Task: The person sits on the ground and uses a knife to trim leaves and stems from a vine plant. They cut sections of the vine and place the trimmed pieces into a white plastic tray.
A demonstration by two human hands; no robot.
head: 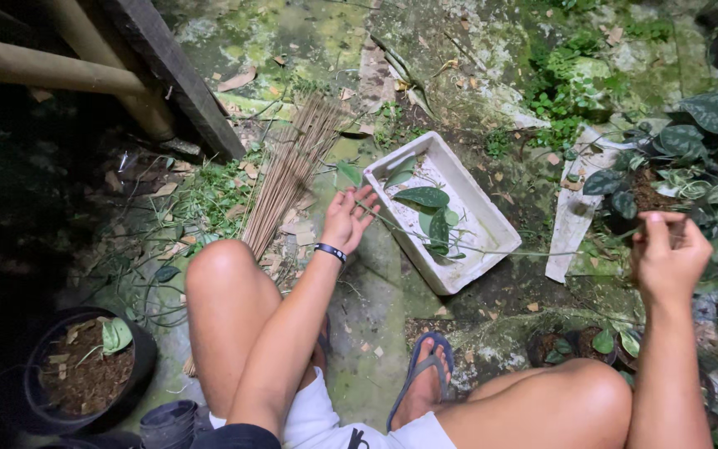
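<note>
I squat on mossy ground. My left hand [347, 218], with a dark wristband, pinches the end of a long thin vine stem [492, 248] just left of a white rectangular tray [492, 218]. The stem runs across the tray, over several dark green leaves [427, 199] lying in it, to my right hand [666, 254]. My right hand is closed on the stem's other end beside a leafy potted plant [691, 158].
A bundle of thin brown sticks [288, 175] lies left of the tray. A black pot of soil [85, 366] stands at the lower left, with stacked small black pots [168, 424] beside it. Bamboo poles and a plank [168, 75] cross the upper left. A white slab [575, 208] lies right of the tray.
</note>
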